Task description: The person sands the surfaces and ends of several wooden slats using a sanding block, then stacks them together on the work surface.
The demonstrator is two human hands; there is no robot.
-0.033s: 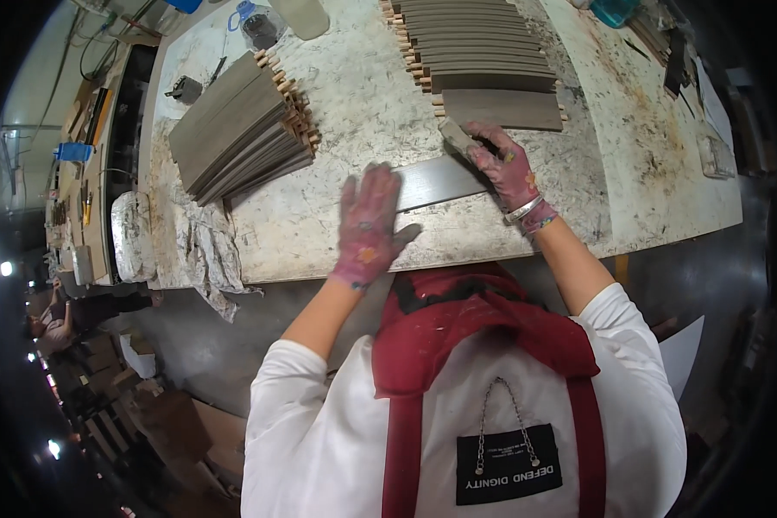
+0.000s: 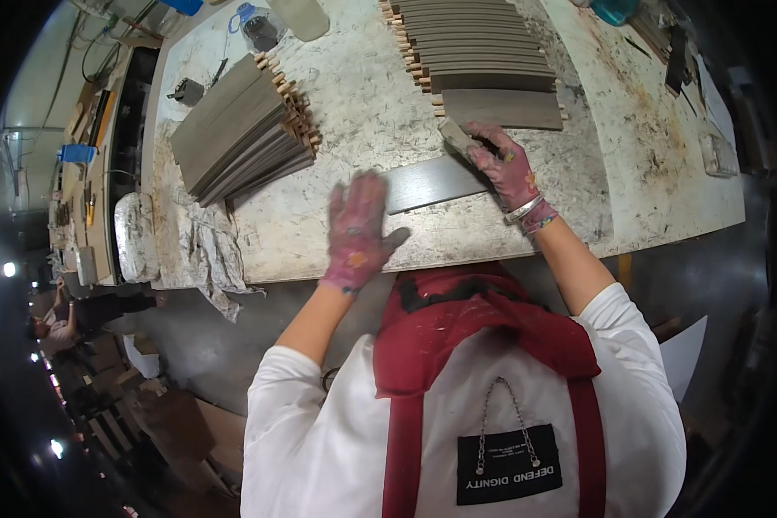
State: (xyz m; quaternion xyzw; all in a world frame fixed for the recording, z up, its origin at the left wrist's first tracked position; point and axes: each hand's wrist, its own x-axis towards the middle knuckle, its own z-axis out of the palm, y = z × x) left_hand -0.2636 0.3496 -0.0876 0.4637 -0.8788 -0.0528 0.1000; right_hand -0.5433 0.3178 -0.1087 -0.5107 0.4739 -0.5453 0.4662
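A flat, shiny grey board lies on the worktable between my hands. My left hand, in a stained pink flowered glove, is stretched flat with the thumb apart, at the board's left end; whether it touches the board I cannot tell. My right hand, gloved alike, is closed round a small grey-beige block above the board's right end, which it partly hides. Just beyond that hand, a grey-brown panel with wooden pegs at its ends lies in front of a long row of similar panels.
A fanned stack of pegged panels stands at the left of the stained table. Behind it are a blue-lidded jug and a pale container. A crumpled cloth hangs over the front edge. Another person is far left.
My left hand has shifted a little left and back toward me, uncovering more of the board's left end. My right hand and its block look unmoved.
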